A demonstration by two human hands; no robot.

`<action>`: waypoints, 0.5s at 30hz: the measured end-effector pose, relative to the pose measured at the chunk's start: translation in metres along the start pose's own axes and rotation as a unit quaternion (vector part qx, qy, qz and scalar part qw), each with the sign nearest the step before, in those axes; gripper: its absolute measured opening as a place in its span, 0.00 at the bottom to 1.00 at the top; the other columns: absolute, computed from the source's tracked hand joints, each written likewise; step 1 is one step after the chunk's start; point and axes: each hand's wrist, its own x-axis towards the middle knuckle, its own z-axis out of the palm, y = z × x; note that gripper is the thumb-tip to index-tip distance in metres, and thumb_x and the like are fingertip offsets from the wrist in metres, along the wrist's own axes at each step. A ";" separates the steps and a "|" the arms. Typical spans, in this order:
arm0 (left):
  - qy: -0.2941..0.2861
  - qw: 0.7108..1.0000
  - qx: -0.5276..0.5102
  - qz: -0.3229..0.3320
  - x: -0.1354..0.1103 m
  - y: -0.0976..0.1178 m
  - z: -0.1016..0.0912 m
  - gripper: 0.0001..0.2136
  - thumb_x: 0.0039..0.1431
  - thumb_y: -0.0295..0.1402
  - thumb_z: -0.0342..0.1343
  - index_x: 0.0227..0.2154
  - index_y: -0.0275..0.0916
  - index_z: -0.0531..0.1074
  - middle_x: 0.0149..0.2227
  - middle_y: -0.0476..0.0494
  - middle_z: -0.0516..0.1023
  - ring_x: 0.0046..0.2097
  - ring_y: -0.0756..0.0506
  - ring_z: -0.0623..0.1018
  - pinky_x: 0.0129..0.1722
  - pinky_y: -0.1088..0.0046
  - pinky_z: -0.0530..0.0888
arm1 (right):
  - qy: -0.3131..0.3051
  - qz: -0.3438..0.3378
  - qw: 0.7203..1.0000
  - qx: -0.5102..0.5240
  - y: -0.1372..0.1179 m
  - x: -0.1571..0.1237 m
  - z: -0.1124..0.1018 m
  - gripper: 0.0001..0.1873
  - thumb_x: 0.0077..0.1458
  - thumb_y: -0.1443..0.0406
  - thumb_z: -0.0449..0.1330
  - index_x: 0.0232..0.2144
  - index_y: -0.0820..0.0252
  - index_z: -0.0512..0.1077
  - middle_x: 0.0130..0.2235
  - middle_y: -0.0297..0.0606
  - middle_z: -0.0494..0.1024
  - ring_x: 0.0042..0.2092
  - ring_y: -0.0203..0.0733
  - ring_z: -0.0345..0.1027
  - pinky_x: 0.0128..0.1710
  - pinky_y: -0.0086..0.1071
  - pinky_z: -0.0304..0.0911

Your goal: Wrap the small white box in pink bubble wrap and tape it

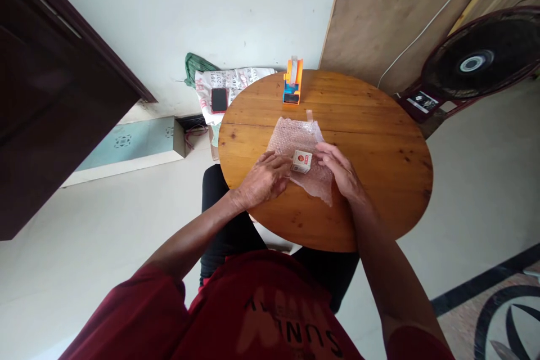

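Observation:
A small white box with a red mark [302, 161] lies on a sheet of clear bubble wrap [297, 138] spread on a round wooden table [379, 146]. My left hand [264, 180] rests on the wrap at the box's left side, fingers bent and touching the box. My right hand [340, 169] lies on the wrap at the box's right side, fingertips against it. The box sits between both hands, pinched from each side.
An orange and blue tape dispenser [292, 82] stands at the table's far edge. A dark phone [219, 99] lies on a printed sack beyond the table at left. A floor fan [476, 62] stands at right, a dark cabinet [54, 95] at left.

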 end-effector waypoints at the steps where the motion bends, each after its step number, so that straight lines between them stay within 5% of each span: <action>1: 0.008 1.000 -0.008 -0.004 0.006 -0.003 0.000 0.08 0.60 0.29 0.54 0.39 0.39 0.77 0.53 0.37 0.79 0.56 0.38 0.78 0.62 0.50 0.68 | 0.009 0.005 1.000 0.011 0.003 0.001 -0.001 0.25 0.60 0.47 0.57 0.56 0.45 0.70 0.62 0.39 0.73 0.59 0.51 0.70 0.58 0.50 0.68; 6: 0.047 0.990 -0.109 -0.082 0.037 -0.016 0.004 0.08 0.61 0.36 0.57 0.36 0.38 0.76 0.47 0.38 0.81 0.44 0.42 0.81 0.45 0.63 0.77 | -0.002 0.009 0.998 0.060 0.005 0.003 -0.008 0.33 0.59 0.40 0.53 0.60 0.45 0.66 0.62 0.42 0.73 0.60 0.52 0.71 0.58 0.51 0.67; 12: 0.064 0.955 -0.235 -0.170 0.046 -0.016 0.013 0.10 0.59 0.41 0.59 0.33 0.38 0.75 0.42 0.42 0.83 0.38 0.47 0.80 0.37 0.71 0.76 | -0.075 -0.027 0.996 0.029 -0.009 -0.005 -0.013 0.37 0.52 0.42 0.65 0.60 0.47 0.68 0.60 0.41 0.75 0.61 0.53 0.69 0.65 0.52 0.60; 15: 0.097 0.944 -0.266 -0.169 0.042 -0.015 0.019 0.10 0.59 0.40 0.59 0.31 0.38 0.74 0.38 0.42 0.82 0.36 0.48 0.79 0.38 0.71 0.76 | -0.045 -0.005 0.998 0.038 -0.007 -0.003 -0.011 0.33 0.56 0.37 0.55 0.56 0.47 0.72 0.57 0.40 0.78 0.60 0.53 0.71 0.63 0.52 0.63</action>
